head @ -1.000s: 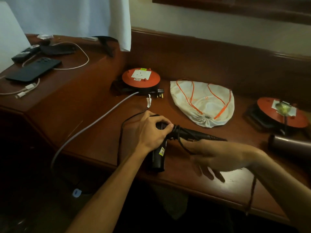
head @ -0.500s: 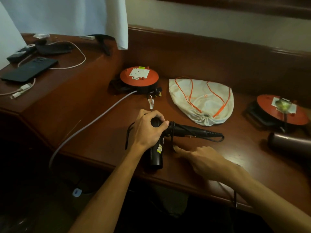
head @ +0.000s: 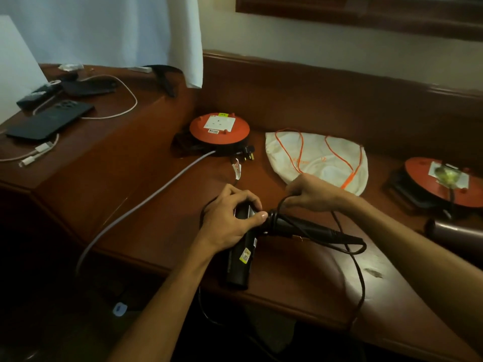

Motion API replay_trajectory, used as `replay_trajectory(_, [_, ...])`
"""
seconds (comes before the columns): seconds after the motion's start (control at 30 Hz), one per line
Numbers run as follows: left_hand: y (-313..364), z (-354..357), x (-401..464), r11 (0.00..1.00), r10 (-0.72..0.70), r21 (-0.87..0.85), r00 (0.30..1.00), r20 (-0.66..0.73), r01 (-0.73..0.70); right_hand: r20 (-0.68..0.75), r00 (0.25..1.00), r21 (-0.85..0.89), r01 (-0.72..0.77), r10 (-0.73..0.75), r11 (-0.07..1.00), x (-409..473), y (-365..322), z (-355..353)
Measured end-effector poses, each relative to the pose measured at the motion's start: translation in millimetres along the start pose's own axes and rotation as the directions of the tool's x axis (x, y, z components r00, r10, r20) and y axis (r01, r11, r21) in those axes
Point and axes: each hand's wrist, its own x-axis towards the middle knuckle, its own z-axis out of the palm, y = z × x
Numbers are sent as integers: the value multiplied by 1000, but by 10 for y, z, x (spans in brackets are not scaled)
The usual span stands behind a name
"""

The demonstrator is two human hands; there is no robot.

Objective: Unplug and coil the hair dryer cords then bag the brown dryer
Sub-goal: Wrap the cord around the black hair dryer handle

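A black hair dryer [head: 241,257] lies on the wooden desk [head: 156,194], its folded handle [head: 308,227] pointing right. My left hand [head: 230,218] grips the dryer's body at the hinge. My right hand [head: 311,192] pinches the black cord [head: 358,259] above the handle; the cord loops past the handle and hangs over the desk's front edge. Its plug [head: 247,156] lies beside the left orange cord reel [head: 219,129]. The brown dryer [head: 454,232] lies at the right edge, its cord running up to the right orange reel [head: 444,178]. A white drawstring bag [head: 316,158] with orange strings lies flat between the reels.
A grey cable [head: 146,202] runs from the left reel off the desk's front edge. On the raised left section lie a dark phone [head: 49,121], a white charging cable [head: 122,105] and small dark devices. A white curtain [head: 117,30] hangs behind.
My right hand has risen from the desk in front of the handle to behind it and taken hold of the cord. The left hand stays on the dryer.
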Motion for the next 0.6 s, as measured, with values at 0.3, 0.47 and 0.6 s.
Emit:
replay_trajectory(0.3, [78, 121, -52, 994, -9, 104, 981, -193, 29, 383, 924, -89, 25, 11, 996, -642, -876, -395])
replay_trajectory(0.47, [47, 135, -67, 998, -31, 44, 964, -263, 44, 249, 966, -140, -31, 65, 990, -987, -861, -272])
replay_trajectory(0.6, [36, 121, -49, 998, -49, 11, 954, -295, 54, -124, 992, -314, -19, -21, 949, -1158, -913, 137])
